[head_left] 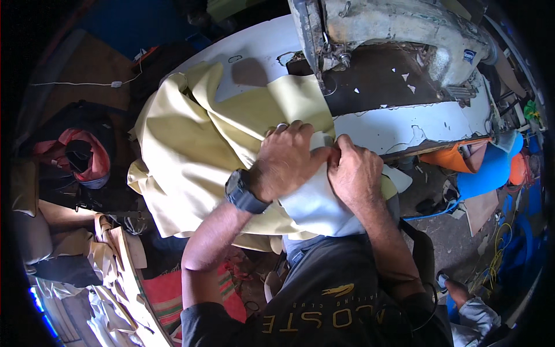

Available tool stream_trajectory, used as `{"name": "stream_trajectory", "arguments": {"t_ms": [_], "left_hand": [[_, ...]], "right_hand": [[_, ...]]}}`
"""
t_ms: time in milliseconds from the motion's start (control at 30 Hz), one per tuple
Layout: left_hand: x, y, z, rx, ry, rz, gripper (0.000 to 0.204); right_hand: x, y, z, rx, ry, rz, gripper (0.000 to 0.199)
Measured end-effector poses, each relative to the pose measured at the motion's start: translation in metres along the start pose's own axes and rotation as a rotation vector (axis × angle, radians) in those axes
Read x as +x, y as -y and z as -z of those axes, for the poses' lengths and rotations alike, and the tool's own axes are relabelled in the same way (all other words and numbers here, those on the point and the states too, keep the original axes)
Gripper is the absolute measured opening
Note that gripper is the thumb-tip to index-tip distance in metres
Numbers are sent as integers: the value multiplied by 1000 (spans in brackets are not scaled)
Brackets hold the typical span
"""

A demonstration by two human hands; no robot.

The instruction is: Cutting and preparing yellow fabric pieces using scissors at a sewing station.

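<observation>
While draped over near edge of worn white sewing table, w/ most of its bulk spilling off to table's left, pale yellow soft fabric sheet reads as light, limp, prob. a bit slippery; apt to slide under own hanging weight. Best taken at folded edge close to table's front, where both hands already meet, not out on loose drape. Left hand, dark wristwatch on wrist, curled down w/ fingers pressed onto yellow cloth plus white fabric piece just below table's front edge. Right hand just beside it, touching, thumb and fingers closed in pinch on edge of white piece. Old grey industrial sewing machine at table's far side, needle end near cloth's far edge. Hidden: fingertips of both hands tucked under knuckles, so exact seam or fold pinched can't be told; lower part of white piece covered by forearms and dark shirt; machine head cut off at top; heap left of table too dim to sort out.
</observation>
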State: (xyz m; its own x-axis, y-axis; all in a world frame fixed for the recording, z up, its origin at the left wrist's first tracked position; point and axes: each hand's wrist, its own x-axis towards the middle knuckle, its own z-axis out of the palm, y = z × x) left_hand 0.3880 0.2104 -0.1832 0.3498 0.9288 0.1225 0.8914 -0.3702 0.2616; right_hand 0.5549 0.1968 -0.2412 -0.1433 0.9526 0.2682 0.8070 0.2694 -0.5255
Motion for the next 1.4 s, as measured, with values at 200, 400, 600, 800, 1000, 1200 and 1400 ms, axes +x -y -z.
{"name": "stream_trajectory", "arguments": {"t_ms": [200,400,600,800,1000,1200,1400], "left_hand": [[8,19,-9,-51,149,32,33],[5,20,-12,-63,189,68,34],[6,18,-9,-65,166,63,33],[-50,-11,14,-28,-184,17,40],[-101,-31,8,-901,-101,757,29],[-61,18,10,-586,-404,459,20],[33,60,25,-197,-204,191,22]], "right_hand": [[-4,1,2,-38,35,-61,15],[-11,-6,-6,44,-77,58,16],[-14,-11,-1,54,-133,177,17],[-9,-14,19,-155,-11,307,25],[-4,-18,25,-193,-19,404,30],[-4,-13,24,-140,21,397,56],[-10,-6,17,-73,-28,368,59]]}}
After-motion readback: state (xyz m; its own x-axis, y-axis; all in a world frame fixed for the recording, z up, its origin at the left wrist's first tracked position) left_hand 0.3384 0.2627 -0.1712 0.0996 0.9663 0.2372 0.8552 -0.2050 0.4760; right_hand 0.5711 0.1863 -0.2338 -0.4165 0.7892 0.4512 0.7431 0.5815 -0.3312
